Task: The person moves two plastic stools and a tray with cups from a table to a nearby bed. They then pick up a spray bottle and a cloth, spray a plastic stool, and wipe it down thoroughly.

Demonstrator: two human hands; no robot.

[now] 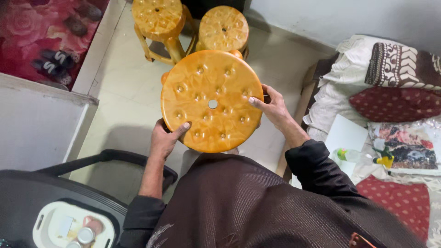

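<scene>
I hold a round orange plastic stool [211, 98] in front of me, its dimpled seat facing up with a small hole in the middle. My left hand [164, 138] grips the seat's near-left rim, thumb on top. My right hand [272, 106] grips the right rim, thumb on the seat. The stool's legs are mostly hidden under the seat. Two more orange stools [158, 18] [223, 28] stand on the floor just beyond it.
A bed with white sheet [340, 87], patterned cushions and a spray bottle [363, 157] lies to the right. A black chair with a tray [69, 220] sits at lower left. A white panel [36, 124] and red rug with slippers [53, 62] are on the left.
</scene>
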